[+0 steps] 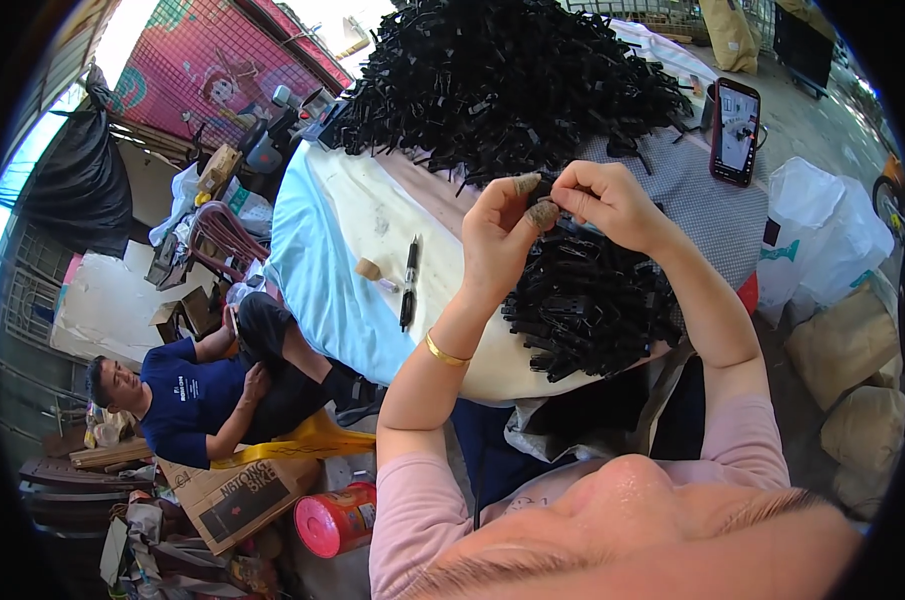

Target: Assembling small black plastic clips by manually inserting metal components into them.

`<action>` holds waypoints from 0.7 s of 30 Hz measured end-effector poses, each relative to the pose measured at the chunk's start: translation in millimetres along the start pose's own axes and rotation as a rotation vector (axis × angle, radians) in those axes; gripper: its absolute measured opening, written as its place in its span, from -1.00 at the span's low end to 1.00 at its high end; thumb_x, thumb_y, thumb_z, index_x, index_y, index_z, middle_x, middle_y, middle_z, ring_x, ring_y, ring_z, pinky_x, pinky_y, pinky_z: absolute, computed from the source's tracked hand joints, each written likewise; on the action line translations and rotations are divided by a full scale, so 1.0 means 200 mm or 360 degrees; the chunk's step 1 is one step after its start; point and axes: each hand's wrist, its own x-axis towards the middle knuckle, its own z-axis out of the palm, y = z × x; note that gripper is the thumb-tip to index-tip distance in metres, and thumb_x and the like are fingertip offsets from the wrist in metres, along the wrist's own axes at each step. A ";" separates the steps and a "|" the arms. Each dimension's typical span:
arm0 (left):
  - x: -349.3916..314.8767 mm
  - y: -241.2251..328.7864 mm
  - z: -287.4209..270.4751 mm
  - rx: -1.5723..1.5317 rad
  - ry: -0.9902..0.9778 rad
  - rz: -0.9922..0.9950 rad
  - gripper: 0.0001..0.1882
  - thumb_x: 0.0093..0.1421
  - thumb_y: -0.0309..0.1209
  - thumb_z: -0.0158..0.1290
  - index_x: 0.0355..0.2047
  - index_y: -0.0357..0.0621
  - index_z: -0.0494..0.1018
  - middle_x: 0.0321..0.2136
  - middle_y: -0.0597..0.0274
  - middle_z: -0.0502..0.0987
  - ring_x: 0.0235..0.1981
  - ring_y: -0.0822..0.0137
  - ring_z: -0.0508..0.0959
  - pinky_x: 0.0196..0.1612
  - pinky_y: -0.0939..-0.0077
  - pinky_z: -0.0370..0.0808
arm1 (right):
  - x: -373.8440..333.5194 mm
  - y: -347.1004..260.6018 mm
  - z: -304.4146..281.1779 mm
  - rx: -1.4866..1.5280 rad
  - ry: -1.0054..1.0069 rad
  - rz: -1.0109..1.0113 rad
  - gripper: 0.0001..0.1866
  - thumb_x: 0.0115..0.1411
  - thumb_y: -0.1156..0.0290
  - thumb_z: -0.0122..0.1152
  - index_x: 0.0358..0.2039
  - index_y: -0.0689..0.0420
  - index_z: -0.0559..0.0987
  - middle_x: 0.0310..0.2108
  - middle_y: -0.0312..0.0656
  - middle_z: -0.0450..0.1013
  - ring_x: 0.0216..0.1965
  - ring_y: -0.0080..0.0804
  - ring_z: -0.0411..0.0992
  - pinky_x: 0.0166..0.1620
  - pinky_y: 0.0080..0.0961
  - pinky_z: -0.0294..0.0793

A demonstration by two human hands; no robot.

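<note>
Over the near side of a cloth-covered table (347, 200), both my hands meet at a small black plastic piece (541, 189). My left hand (500, 232) pinches it between thumb and forefinger, whose tips are wrapped in brownish tape. From the other side my right hand (612, 203) closes its fingertips on the same piece, partly hiding it, so its exact shape cannot be made out. Beneath my hands lies a smaller pile of black plastic pieces (587, 300). Beyond them rises a much larger heap of similar pieces (502, 85).
A black pen (410, 285) and a small tape roll (368, 269) lie on the left of the cloth. A phone (734, 135) stands at the right. White plastic bags (817, 225) are beside the table. A person (197, 385) sits at left, near a red bucket (334, 520).
</note>
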 end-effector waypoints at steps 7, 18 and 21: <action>-0.01 -0.07 -0.02 0.0440 0.0179 0.0409 -0.83 0.00 -0.63 0.08 -0.36 -0.32 0.38 -0.44 0.24 0.47 -0.45 0.51 0.45 -0.37 0.70 0.41 | 0.00 -0.01 0.03 0.0223 -0.0064 0.0195 -0.86 0.15 0.46 0.02 -0.50 0.23 0.46 -0.67 -0.41 0.29 -0.63 -0.74 0.19 -0.57 -0.78 0.17; -0.03 0.07 0.03 0.0813 -0.0160 0.0110 -0.68 -0.14 -0.58 0.20 -0.33 -0.30 0.40 -0.39 0.20 0.51 -0.36 0.46 0.49 -0.23 0.60 0.42 | 0.06 0.11 -0.24 -0.0487 0.0002 0.0065 -0.82 -0.02 0.48 0.16 -0.36 0.22 0.51 -0.65 -0.38 0.35 -0.59 -0.76 0.25 -0.52 -0.77 0.24; -0.02 0.06 0.01 0.1069 -0.0689 0.0219 -0.58 -0.20 -0.53 0.23 -0.26 -0.27 0.42 -0.33 0.17 0.51 -0.25 0.35 0.49 -0.13 0.55 0.39 | 0.07 0.19 -0.22 -0.1086 -0.0187 0.0222 -0.61 -0.21 0.52 0.05 -0.26 0.14 0.54 -0.45 -0.09 0.49 -0.44 -0.25 0.46 -0.34 -0.42 0.42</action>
